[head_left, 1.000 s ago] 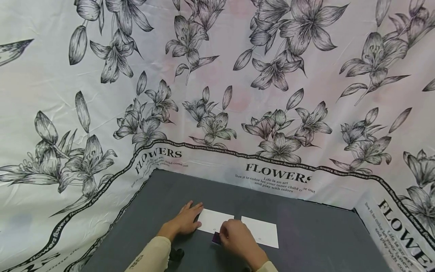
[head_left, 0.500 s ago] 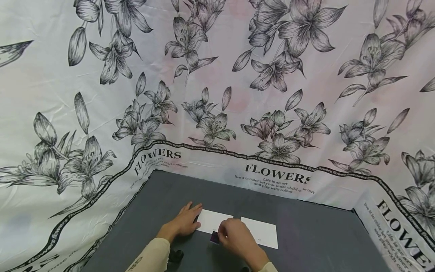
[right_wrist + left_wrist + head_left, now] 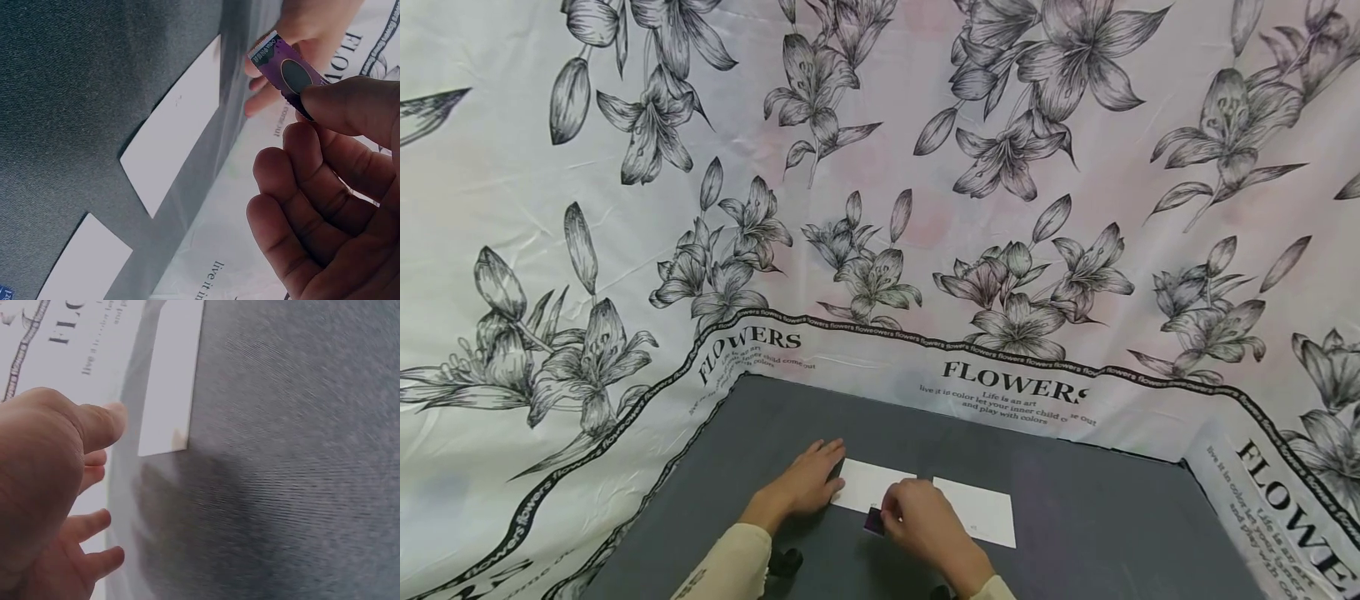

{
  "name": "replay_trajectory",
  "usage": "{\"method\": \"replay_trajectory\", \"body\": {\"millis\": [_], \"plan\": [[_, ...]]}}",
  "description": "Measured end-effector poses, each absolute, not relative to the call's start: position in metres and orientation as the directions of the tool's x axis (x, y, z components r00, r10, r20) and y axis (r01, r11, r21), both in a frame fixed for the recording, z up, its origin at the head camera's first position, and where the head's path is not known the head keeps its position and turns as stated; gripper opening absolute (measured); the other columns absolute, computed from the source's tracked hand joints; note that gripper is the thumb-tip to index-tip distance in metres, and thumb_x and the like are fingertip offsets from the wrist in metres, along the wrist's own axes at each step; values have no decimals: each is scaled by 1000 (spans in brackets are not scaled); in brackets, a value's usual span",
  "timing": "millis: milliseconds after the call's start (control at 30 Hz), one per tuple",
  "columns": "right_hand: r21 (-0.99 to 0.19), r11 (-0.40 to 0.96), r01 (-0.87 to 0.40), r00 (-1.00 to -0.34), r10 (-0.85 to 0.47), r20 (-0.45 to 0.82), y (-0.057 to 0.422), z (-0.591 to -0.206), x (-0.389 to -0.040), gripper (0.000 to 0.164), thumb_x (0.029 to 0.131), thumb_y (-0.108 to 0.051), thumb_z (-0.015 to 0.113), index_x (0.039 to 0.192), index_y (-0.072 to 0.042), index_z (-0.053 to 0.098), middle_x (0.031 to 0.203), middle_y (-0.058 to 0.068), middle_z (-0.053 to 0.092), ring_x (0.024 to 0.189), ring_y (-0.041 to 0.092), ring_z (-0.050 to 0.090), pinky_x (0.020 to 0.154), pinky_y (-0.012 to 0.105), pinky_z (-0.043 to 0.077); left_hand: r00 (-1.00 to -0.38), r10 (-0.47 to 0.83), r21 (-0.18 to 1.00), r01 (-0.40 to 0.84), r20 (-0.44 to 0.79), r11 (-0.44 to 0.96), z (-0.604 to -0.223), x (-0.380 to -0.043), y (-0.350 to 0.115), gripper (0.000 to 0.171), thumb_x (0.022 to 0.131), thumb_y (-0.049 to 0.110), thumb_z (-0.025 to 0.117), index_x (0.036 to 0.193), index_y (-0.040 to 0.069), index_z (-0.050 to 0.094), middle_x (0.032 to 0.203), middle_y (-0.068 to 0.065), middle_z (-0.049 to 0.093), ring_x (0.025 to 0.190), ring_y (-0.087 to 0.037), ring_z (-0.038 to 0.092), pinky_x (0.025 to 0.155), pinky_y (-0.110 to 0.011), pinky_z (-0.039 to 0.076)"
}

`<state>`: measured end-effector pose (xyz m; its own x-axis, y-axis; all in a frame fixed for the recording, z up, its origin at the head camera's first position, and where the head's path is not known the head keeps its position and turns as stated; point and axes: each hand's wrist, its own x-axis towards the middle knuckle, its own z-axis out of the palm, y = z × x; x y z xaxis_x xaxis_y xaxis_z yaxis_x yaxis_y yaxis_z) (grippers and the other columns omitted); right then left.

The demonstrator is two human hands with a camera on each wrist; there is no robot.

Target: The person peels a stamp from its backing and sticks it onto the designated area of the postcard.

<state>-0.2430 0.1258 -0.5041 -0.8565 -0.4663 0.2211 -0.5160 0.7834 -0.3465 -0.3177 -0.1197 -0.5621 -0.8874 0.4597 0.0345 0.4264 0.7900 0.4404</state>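
Note:
My right hand (image 3: pixel 921 521) pinches a small purple wrapped packet (image 3: pixel 289 72) between thumb and fingers, in front of two white cards. The packet has a dark oval on its face and a crimped silvery end. Part of the left card (image 3: pixel 872 483) is hidden behind this hand in the head view. The right card (image 3: pixel 977 510) lies a small gap away from it, and each bears a tiny mark. At the left card's left end is my left hand (image 3: pixel 805 483), palm down with fingers extended and nothing held. Its thumb (image 3: pixel 103 425) appears apart from the card in the left wrist view.
A dark grey tabletop (image 3: pixel 1090 517) carries the cards. White cloth (image 3: pixel 880 275) printed with flowers and lettering hangs along its back and sides. A blue printed item (image 3: pixel 5 294) just shows at the right wrist view's corner. Something black (image 3: pixel 786 562) sits under my left wrist.
My left hand has shifted slightly away from me and its fingers are closer together. The right hand keeps its pinch on the packet, almost in place. The cards stay put.

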Motion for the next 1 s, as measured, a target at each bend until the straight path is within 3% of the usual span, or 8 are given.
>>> {"method": "replay_trajectory", "body": {"millis": [400, 733, 1000], "plan": [[-374, 784, -495, -869, -451, 203, 124, -497, -244, 9, 92, -10, 83, 85, -13, 80, 74, -9, 67, 65, -1, 52, 61, 25, 50, -850, 522, 490, 484, 68, 725, -534, -307, -115, 56, 109, 24, 68, 158, -1, 53, 167, -18, 52, 159, -41, 43, 126, -62, 36], [-379, 776, -504, -863, -456, 215, 125, -494, -243, 10, 92, -9, 82, 83, -13, 80, 72, -9, 68, 64, -1, 52, 60, 24, 49, -796, 604, 553, 523, 45, 648, -514, -296, -109, 44, 113, 25, 62, 152, 6, 62, 158, -14, 61, 152, -36, 53, 123, -61, 41], [-382, 764, -520, -854, -465, 234, 127, -493, -244, 10, 91, -9, 83, 82, -14, 80, 71, -10, 66, 64, -1, 52, 61, 25, 50, -753, 654, 624, 545, 73, 559, -507, -285, -104, 37, 106, 23, 72, 141, 10, 73, 141, -3, 75, 136, -21, 68, 112, -51, 55]]}}
